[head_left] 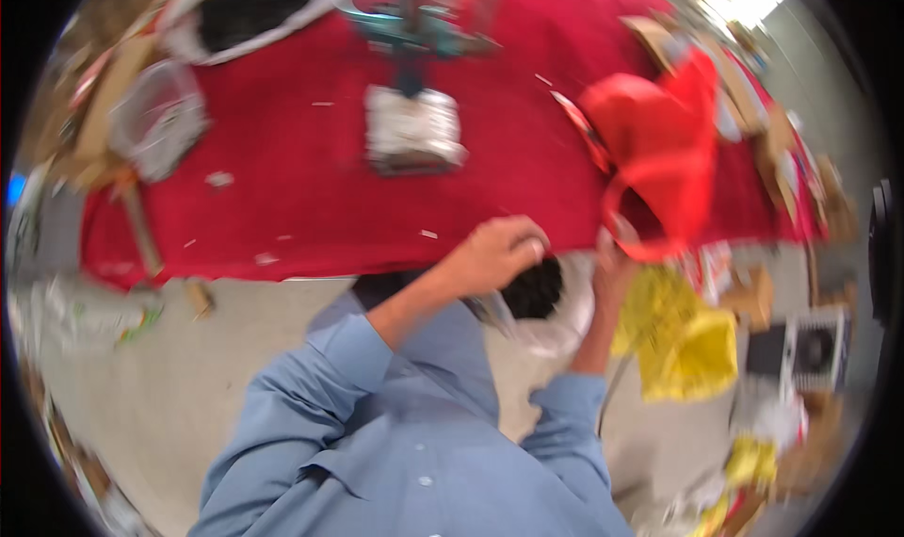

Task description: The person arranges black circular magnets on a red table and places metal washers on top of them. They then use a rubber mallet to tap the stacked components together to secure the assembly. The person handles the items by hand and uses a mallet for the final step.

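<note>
While I watch from far off, the right hand (pixel 614 252) is at the low rim of the red bag (pixel 650 122), which sits on the counter (pixel 311 198) by its near edge. That hand is blurry, so I can't tell if it has a grip. Left of the red bag, the left hand (pixel 497 254) has its fingers curled in; I can't tell if anything tiny is inside. I think the step now is taking hold of that rim or reaching in. My guess is the next move calls for a soft pinch, so the red bag doesn't tip.

Below and left of the red bag, past the edge, is a white bag (pixel 560 337) with black stuff (pixel 535 290). Left of the red bag, I have room up to the silver block (pixel 414 127). On its right, cardboard (pixel 777 155) makes it tight.
</note>
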Demonstrator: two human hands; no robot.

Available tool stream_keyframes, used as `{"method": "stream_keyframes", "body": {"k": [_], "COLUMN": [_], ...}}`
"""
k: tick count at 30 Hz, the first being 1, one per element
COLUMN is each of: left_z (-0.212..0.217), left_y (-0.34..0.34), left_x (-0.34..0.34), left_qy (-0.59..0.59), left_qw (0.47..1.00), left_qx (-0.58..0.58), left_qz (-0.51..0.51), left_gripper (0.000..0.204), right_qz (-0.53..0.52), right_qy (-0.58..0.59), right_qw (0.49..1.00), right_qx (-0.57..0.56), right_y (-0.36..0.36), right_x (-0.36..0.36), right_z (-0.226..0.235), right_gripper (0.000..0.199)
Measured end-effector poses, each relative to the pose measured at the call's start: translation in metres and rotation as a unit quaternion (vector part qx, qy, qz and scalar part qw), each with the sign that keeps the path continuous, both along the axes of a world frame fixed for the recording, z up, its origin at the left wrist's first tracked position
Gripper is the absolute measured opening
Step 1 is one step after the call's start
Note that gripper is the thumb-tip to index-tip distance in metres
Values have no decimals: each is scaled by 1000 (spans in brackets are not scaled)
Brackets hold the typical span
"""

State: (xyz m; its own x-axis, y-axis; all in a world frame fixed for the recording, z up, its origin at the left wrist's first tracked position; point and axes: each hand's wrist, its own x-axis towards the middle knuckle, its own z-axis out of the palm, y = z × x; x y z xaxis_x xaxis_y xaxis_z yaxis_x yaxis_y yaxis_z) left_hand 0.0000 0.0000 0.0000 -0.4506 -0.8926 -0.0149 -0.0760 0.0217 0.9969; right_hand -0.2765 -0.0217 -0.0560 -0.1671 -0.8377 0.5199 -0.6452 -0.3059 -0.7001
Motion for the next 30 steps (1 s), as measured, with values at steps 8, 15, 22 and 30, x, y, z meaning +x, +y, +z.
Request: {"method": "stream_keyframes", "body": {"k": [8,15,22,30], "left_z": [33,48,57,69], "left_y": [70,45,-17,-195], "left_x": [234,368,352,427], "left_qy": [29,-17,-7,-57], "left_qw": [966,811,897,796], "left_qx": [-25,-98,-43,-171], "left_qz": [257,577,439,578], "left_gripper": [22,17,17,33], "right_qz": [182,360,370,379], "right_qy": [18,2,-12,-99], "right_qw": [983,931,921,920], "right_qx": [-2,60,124,-1], "right_y": [48,39,-7,-132], "right_x": [173,257,284,474], "right_z": [66,97,85,162], "right_gripper": [25,21,22,22]}}
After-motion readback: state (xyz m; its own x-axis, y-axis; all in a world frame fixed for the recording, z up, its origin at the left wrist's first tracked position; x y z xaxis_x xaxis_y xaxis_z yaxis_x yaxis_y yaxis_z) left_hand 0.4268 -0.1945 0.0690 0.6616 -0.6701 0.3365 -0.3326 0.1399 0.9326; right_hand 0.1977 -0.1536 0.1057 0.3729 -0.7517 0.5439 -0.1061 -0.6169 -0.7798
